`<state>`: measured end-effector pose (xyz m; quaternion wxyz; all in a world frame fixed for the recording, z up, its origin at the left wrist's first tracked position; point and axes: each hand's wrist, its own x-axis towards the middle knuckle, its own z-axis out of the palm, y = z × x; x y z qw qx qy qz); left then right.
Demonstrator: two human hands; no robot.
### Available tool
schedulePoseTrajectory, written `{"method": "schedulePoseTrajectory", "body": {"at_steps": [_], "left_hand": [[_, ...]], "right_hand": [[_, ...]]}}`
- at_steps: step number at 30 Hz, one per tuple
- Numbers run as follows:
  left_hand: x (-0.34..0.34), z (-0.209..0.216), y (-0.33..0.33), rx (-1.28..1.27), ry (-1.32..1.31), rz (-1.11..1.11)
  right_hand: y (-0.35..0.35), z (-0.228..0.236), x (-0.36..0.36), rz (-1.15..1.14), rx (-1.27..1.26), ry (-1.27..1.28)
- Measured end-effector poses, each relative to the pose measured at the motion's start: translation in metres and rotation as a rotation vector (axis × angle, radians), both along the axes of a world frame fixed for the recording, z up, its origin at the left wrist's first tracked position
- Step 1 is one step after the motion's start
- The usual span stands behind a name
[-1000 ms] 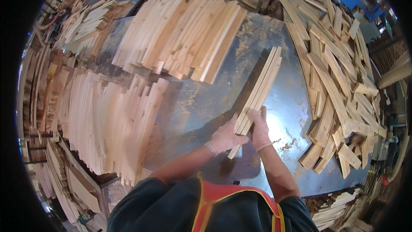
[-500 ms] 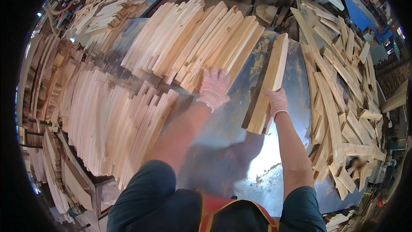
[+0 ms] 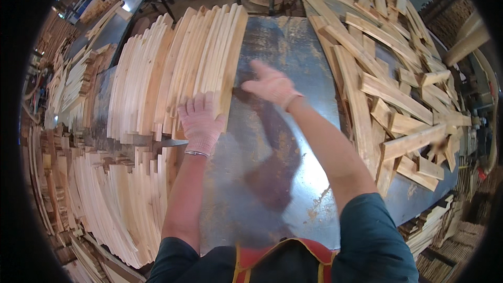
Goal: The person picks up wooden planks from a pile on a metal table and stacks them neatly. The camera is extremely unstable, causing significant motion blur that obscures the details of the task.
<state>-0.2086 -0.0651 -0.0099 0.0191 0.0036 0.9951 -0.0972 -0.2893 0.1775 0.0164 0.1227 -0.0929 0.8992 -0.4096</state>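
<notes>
- Left hand [image 3: 200, 123]: fingers spread over near ends of wooden strips [image 3: 209, 52].
- Right hand [image 3: 272, 88]: open, nothing held, above desk [image 3: 246, 178].
- I'd push evenly, keeping strips snug, ends flush.

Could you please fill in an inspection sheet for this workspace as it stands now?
Surface: dark, shiny metal table with tan, scuffed-looking patches.
Job's things: upper row of wooden strips, side by side; lower row of wooden strips, nearer the person at left, with uneven ends.
Clutter: jumbled pile of loose boards at right, lying at many angles.
Grips: left grip, gloved, fingers spread over the upper row's near ends; right grip, gloved, blurred, over the table right of that row, holding nothing.
Cables: nothing seen.
Surroundings: stacked wood at far left; pale pipe at upper right.
</notes>
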Motion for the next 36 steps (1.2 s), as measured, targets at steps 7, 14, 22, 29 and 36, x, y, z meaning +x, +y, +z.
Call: {"method": "schedulePoseTrajectory", "body": {"at_steps": [7,14,22,29,36], "left_hand": [[0.033,-0.001,0.004,0.006,-0.047,0.045],[0.201,0.029,0.004,0.262,-0.186,-0.135],[0.308,0.027,-0.027,1.048,-0.359,0.444],[0.415,-0.007,-0.154,0.208,0.132,0.091],[0.394,-0.002,-0.171,-0.020,-0.083,0.359]], "right_hand": [[0.190,0.007,0.194,-0.418,0.883,0.195],[0.124,-0.028,0.308,-0.533,-0.184,-0.015],[-0.109,-0.030,0.442,0.294,-0.099,-0.346],[-0.051,0.027,0.408,0.267,-0.033,-0.263],[0.115,0.006,0.362,-0.227,0.066,0.081]]}}
